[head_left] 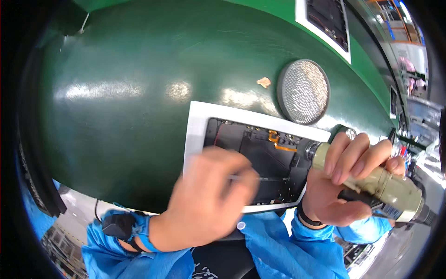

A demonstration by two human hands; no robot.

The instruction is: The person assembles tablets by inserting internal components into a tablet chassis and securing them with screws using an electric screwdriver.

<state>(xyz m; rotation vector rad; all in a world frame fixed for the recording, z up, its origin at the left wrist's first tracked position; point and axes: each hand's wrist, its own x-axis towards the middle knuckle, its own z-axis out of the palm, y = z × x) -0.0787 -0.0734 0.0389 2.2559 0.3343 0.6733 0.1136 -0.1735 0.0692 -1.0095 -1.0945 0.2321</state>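
Note:
My right hand is wrapped around a beige electric screwdriver, its nose toward the device on the bench. Motion smears my left hand, which is over the left part of that device, thumb and fingers pinched together. A thin greyish sliver shows at its fingertips, too blurred to name. Below both hands lies an opened black tablet-like device in a white frame. Orange flex cables run along its upper right part. The left hand hides the device's lower left area.
A round dark dish with a dimpled, shiny inside stands beyond the frame. A small tan scrap lies beside it on the green bench. A smaller round container is behind my right fingers. Another framed device sits at the far right.

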